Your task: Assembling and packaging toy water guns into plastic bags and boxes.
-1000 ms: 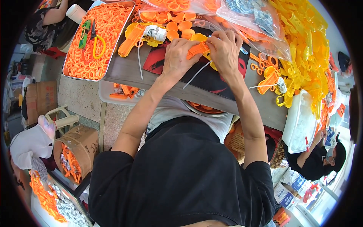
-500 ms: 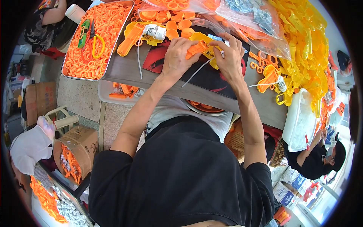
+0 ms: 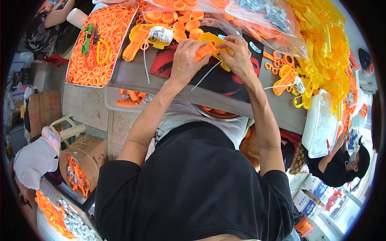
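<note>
My left hand (image 3: 187, 62) curls around a boxy orange plastic piece (image 3: 206, 51) at a curved yellow plastic shell (image 3: 207, 37), above a black-and-red flat sheet (image 3: 231, 82). My right hand (image 3: 240, 59) bends thumb and fingers close together at their right end, grip unclear. A thin white tube (image 3: 206, 75) slants below.

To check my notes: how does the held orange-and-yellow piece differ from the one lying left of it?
The held piece is in the left grip; the left piece lies on the table. The white cord below the held piece slants leftward; the left piece's cord points toward the near edge. The left piece shows a white part; on the held piece, none is visible. Both combine orange and yellow.
</note>
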Tool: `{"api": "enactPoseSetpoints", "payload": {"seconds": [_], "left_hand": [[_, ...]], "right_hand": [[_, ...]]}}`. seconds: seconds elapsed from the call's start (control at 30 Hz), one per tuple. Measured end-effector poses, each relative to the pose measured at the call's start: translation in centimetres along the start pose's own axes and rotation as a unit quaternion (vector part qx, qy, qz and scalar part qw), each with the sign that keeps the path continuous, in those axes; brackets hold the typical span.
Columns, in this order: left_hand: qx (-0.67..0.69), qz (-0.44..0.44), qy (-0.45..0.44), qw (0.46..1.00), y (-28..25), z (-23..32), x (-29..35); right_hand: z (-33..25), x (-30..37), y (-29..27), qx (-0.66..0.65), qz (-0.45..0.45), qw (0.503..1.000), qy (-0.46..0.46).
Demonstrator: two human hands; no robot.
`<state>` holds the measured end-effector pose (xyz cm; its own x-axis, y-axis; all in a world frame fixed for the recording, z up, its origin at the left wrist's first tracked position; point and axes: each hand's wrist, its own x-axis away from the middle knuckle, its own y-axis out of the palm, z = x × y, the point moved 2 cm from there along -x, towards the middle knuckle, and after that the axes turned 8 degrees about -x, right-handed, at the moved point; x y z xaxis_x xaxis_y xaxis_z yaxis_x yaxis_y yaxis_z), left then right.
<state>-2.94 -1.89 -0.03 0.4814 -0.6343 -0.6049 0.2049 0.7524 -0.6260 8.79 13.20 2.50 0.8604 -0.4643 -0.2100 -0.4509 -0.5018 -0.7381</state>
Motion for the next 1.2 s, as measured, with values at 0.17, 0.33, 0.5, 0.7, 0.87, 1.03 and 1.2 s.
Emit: {"api": "enactPoseSetpoints", "payload": {"seconds": [0.17, 0.33, 0.5, 0.7, 0.87, 1.03, 1.2], "left_hand": [[0.013, -0.034, 0.013, 0.999, -0.6, -0.1, -0.1], [0.114, -0.061, -0.051, 0.990, -1.1, -1.2, 0.1], [0.122, -0.045, -0.090, 0.987, 0.2, 0.2, -0.3], [0.098, -0.025, -0.082, 0.992, -0.2, -0.5, 0.1], [0.109, -0.050, -0.104, 0.987, 0.1, -0.8, 0.3], [0.093, -0.064, -0.091, 0.989, -0.2, -0.8, 0.0], [0.132, -0.100, -0.129, 0.978, -0.1, -1.3, -0.3]], "right_hand": [[-0.4, 2.1, -0.2, -0.084, 0.054, 0.995, -0.003], [-0.6, 3.1, -0.1, 0.020, 0.072, 0.995, -0.070], [-1.4, 4.0, 0.0, 0.052, 0.074, 0.993, -0.072], [-1.7, 4.0, -0.8, 0.005, 0.069, 0.997, -0.038], [-1.3, 7.1, -1.2, 0.007, 0.102, 0.995, -0.020], [-2.3, 6.0, -3.0, 0.040, 0.079, 0.996, -0.025], [-2.6, 2.3, -3.7, 0.116, 0.051, 0.989, -0.074]]}}
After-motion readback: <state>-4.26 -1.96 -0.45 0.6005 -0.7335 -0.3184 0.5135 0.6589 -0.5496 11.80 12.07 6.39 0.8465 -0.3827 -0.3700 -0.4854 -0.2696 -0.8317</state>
